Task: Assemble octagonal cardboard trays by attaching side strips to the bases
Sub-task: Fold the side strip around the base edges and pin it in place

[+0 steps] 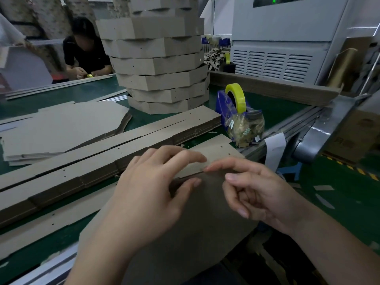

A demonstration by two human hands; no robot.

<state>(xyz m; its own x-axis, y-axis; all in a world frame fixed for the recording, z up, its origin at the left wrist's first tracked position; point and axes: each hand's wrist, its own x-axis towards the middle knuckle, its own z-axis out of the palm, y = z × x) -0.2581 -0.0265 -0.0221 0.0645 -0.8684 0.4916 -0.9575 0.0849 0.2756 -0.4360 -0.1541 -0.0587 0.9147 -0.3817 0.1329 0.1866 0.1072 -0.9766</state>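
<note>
A flat grey cardboard base (201,219) lies at the table's front edge, tilted toward me. A side strip (218,153) stands along its far edge. My left hand (148,188) grips that joint, fingers over the strip's top and thumb on the base side. My right hand (253,188) has its index fingertip touching the seam where strip meets base, other fingers loosely curled. Piles of flat side strips (86,161) lie to the left, and a stack of flat bases (57,128) behind them. A tall stack of finished octagonal trays (162,64) rises at the back.
A blue tape dispenser (226,105) with a yellow roll sits right of the tray stack, with a bag of scraps (244,126) in front. A grey machine (277,38) stands at the back right. Another person (86,48) works across the green table (61,95).
</note>
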